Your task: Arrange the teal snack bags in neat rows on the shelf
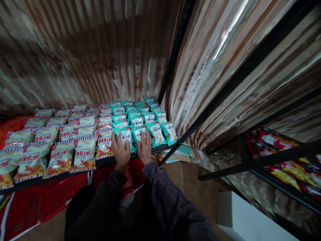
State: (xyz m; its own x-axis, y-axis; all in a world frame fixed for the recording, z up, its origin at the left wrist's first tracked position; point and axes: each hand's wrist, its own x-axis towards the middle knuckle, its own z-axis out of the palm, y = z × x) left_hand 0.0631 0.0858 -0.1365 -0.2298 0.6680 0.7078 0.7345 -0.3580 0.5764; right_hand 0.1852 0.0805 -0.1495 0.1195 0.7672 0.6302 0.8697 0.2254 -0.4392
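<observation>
Teal snack packets with white labels stand in several rows at the right end of a dark shelf. My left hand (pixel 120 150) rests on the front of one teal packet (pixel 126 134), thumb and fingers spread apart over its lower part. Beside it, my right hand (pixel 144 147) lies against the neighbouring teal packet (pixel 137 131), fingers extended upward over its front. Both hands touch the packets without visibly closing round them. Just left of my left hand stands a white-and-red snack bag (pixel 104 142) with a striped edge.
More white-and-red bags (pixel 60 155) fill the shelf leftward, with orange packets (pixel 17 125) beyond. A black metal post (pixel 198 122) slants up at the right. Red bags (pixel 45 197) lie below the shelf. Another shelf holds red and yellow packets (pixel 286 177); a white box (pixel 248 214) stands below.
</observation>
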